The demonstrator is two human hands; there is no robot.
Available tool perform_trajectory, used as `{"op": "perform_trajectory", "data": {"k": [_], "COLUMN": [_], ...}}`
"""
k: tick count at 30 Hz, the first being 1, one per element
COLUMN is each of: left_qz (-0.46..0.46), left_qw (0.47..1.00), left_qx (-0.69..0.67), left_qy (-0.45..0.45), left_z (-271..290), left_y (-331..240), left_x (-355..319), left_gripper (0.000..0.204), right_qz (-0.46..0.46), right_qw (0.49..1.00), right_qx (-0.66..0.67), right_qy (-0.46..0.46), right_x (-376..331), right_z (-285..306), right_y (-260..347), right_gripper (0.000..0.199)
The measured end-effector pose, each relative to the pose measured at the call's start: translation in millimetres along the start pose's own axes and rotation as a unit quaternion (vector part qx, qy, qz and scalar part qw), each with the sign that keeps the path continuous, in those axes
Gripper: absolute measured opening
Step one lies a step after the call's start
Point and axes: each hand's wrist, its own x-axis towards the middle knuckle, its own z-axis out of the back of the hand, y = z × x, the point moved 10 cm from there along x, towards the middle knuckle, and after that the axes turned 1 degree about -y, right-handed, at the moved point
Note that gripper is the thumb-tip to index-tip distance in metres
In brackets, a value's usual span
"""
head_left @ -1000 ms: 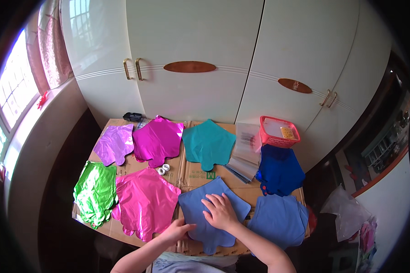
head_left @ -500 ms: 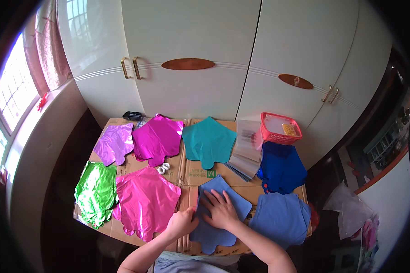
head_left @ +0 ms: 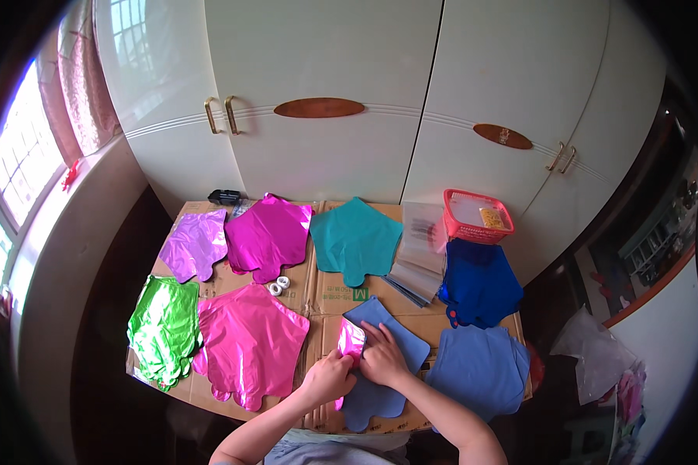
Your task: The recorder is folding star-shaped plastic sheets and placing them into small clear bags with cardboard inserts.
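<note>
In front of me lies a flat blue-grey foil balloon (head_left: 378, 407) with a tab at its near end. A shiny pink strip (head_left: 352, 339) is folded over along its left side; whether it is the balloon's other face or a second sheet, I cannot tell. My left hand (head_left: 329, 380) is closed on the near part of this strip, its fingertips partly hidden. My right hand (head_left: 385, 361) rests on the blue-grey face just right of the fold, with fingers stretched toward the far edge. Both hands are close together.
Flat foil balloons surround it on the cardboard (head_left: 318, 318): pink (head_left: 252, 345), green (head_left: 163, 329), lilac (head_left: 195, 244), magenta (head_left: 267, 239), teal (head_left: 357, 239), dark blue (head_left: 482, 285), blue-grey (head_left: 479, 372). White rolls (head_left: 279, 286), clear sleeves (head_left: 420, 248) and a red basket (head_left: 479, 215) also lie there.
The pink strip along the balloon's left side has been folded over to the right. My left hand moved right with it, and the right hand's spread fingers drew closer together.
</note>
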Motion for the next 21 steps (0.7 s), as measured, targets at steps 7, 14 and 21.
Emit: {"op": "perform_trajectory", "data": {"k": [7,14,21], "left_qz": [0.002,-0.057,-0.220], "left_qw": [1.000,0.998,0.966], "left_qx": [0.010,0.001,0.137], "left_qy": [-0.019,0.006,0.009], "left_z": [2,5,34], "left_y": [0,-7,-8], "left_x": [2,0,-4], "left_gripper": [0.019,0.027,0.042], "right_qz": [-0.037,-0.063,-0.070], "right_qw": [0.954,0.964,0.955], "right_qx": [0.223,0.152,0.161], "right_qy": [-0.195,-0.208,-0.237], "right_x": [-4,-7,-8], "right_z": [38,33,34], "right_y": [-18,-19,-23], "right_gripper": [0.028,0.028,0.024]}}
